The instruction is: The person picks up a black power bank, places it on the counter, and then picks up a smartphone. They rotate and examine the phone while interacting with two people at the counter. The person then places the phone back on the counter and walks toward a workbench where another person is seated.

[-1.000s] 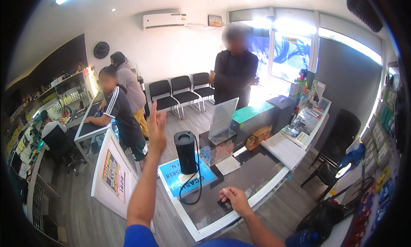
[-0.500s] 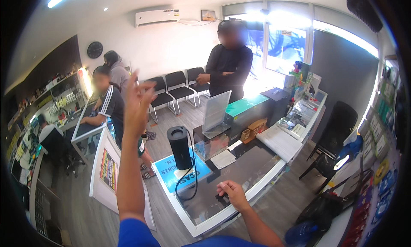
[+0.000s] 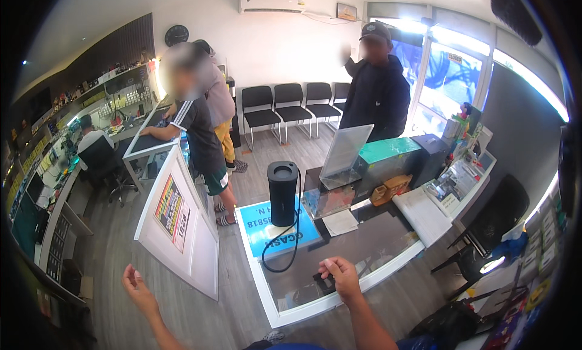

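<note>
My left hand [image 3: 139,290] is low at the left, over the floor beside a white swing panel; its fingers are stretched out and it holds nothing. Over the front of the glass-topped counter [image 3: 271,316] my right hand [image 3: 342,278] has its fingers curled in; whether anything is inside them is hidden. A small dark item [image 3: 324,282] shows just beside that hand, too unclear to name. Upright on a blue sign [image 3: 251,222] at the counter's left stands a black cylindrical speaker [image 3: 283,198]. Its black cord loop [image 3: 295,253] hangs down toward the glass.
Beyond the speaker are a clear stand [image 3: 347,151], a paper [image 3: 341,223], a wooden holder [image 3: 391,190] and an open notebook [image 3: 422,215]. The white panel [image 3: 197,250] borders the counter's left. One person [image 3: 379,101] stands across the counter; others [image 3: 203,131] lean at another counter. Black chairs line the wall.
My left hand has dropped from raised in front of me to low at the left. My right hand stays curled over the counter. The person across has raised a hand. The view has shifted left.
</note>
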`<action>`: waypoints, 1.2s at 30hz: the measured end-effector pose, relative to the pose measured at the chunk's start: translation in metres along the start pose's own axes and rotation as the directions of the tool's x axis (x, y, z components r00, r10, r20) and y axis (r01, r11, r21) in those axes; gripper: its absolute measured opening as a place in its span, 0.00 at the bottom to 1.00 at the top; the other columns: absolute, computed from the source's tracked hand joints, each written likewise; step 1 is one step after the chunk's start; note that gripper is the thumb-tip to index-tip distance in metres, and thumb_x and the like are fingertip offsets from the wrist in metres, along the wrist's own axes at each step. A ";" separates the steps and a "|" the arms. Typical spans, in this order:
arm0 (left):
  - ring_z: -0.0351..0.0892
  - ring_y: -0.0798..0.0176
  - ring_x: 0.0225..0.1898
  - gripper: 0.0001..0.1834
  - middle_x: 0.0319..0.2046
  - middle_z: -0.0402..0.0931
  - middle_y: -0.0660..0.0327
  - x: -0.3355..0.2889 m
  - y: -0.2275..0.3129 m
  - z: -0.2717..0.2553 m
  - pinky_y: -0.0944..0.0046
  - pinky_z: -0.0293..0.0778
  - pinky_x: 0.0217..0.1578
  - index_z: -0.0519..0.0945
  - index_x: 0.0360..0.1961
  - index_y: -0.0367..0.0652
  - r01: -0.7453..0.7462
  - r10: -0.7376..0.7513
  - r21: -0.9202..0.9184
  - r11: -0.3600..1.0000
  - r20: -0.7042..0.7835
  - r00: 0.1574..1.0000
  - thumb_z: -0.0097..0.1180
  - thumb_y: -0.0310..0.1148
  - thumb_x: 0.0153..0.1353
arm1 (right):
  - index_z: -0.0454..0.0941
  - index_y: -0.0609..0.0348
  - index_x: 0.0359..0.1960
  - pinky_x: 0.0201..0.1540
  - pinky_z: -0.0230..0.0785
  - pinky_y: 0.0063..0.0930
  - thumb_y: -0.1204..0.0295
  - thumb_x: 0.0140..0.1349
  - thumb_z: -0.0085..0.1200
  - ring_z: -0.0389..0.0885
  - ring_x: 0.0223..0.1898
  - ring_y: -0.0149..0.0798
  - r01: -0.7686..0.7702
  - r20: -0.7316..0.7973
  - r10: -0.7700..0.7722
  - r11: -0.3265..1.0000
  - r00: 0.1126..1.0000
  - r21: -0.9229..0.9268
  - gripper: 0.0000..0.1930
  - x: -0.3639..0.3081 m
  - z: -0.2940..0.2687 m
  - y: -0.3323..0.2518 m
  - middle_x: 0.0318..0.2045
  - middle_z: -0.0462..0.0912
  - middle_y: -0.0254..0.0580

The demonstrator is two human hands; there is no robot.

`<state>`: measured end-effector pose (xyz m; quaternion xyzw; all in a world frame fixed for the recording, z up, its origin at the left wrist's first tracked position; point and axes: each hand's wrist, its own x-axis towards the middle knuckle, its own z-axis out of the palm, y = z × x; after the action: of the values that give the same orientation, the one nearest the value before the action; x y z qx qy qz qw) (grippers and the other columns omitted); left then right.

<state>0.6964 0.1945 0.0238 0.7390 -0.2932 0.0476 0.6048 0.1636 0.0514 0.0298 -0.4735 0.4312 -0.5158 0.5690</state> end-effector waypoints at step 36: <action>0.74 0.44 0.66 0.21 0.64 0.72 0.52 0.077 -0.048 0.197 0.46 0.71 0.67 0.85 0.56 0.49 -0.422 0.528 -0.321 0.848 0.425 0.735 0.77 0.34 0.63 | 0.83 0.64 0.57 0.42 0.76 0.25 0.62 0.79 0.58 0.79 0.31 0.29 0.256 -0.423 -0.311 0.949 0.851 -0.183 0.17 0.009 0.055 -0.009 0.35 0.85 0.37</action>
<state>0.7273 -0.0118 -0.0370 0.5595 -0.6218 -0.0215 0.5476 0.2166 0.0474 0.0484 -0.4340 0.5057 -0.6623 0.3426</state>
